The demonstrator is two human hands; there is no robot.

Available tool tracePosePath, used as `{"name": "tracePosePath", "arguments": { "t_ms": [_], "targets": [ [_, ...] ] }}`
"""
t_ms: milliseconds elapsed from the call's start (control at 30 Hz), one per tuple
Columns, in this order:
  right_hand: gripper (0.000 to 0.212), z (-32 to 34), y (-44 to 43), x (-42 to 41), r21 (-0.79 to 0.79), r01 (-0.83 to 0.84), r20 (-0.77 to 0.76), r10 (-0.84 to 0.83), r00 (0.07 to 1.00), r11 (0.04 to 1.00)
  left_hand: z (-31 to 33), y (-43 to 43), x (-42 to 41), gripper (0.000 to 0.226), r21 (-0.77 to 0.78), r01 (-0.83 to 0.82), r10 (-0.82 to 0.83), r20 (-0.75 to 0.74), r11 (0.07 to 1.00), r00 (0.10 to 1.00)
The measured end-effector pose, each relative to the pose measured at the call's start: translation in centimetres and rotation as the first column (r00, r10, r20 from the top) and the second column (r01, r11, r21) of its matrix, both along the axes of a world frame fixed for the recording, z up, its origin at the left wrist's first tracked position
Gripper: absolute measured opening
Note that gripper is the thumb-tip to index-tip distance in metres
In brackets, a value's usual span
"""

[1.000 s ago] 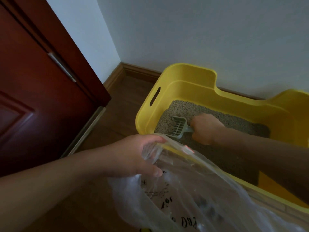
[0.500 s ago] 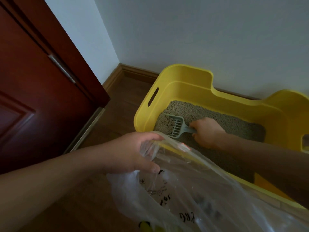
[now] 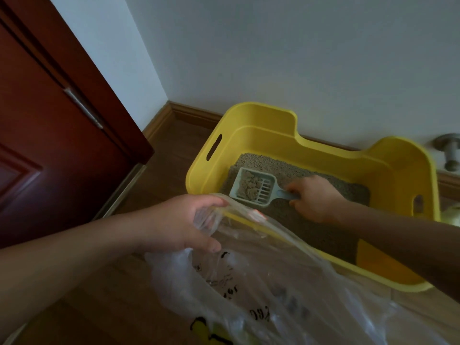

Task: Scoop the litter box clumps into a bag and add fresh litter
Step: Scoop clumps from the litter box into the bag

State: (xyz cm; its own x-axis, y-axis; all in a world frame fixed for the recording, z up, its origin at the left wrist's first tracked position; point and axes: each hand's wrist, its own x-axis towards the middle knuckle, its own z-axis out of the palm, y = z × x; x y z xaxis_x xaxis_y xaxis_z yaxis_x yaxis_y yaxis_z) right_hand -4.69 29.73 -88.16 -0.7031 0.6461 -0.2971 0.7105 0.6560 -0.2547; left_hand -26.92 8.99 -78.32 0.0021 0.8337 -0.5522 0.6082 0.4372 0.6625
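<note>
Head view: hands [image 3: 174, 220] [image 3: 315, 199] grip scoop [image 3: 254, 186] and bag [image 3: 273, 282], which overlaps litter box [image 3: 261, 120]; door [image 3: 49, 145] left.

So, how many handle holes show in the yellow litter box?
2. One handle hole is in the litter box's left wall, another in the right wall. The plastic bag may hide more.

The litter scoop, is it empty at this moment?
No, the litter scoop carries a heap of clumped litter while the right hand grips its handle.
</note>
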Motion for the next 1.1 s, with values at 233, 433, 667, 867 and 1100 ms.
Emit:
{"name": "tracePosePath", "arguments": {
  "t_ms": [233,433,667,867,1100],
  "targets": [
    [0.018,2.1,-0.2,2.6,0.016,0.036,-0.014,-0.036,0.999,0.999,0.8,-0.2,0.7,0.096,-0.009,-0.006,0.006,0.001,1.000,1.000],
    [0.017,3.7,-0.6,3.8,0.037,0.033,0.018,-0.034,0.999,0.999,0.7,-0.4,0.7,0.096,0.004,-0.035,0.035,0.060,0.999,0.998],
    [0.023,5.5,-1.2,4.9,0.073,0.009,0.016,-0.010,1.000,0.997,0.0,-0.4,0.4,0.102,0.024,-0.023,0.021,0.064,0.999,0.998],
    [0.024,7.9,-1.7,6.2,0.087,-0.005,-0.049,0.010,0.999,0.996,0.7,-0.9,0.9,0.102,0.028,-0.003,0.002,0.025,1.000,1.000],
    [0.024,12.0,-3.7,8.0,0.104,-0.067,-0.086,0.076,0.993,0.992,0.9,-0.9,1.4,0.096,0.027,0.034,-0.034,-0.014,0.999,0.999]
  ]
}}
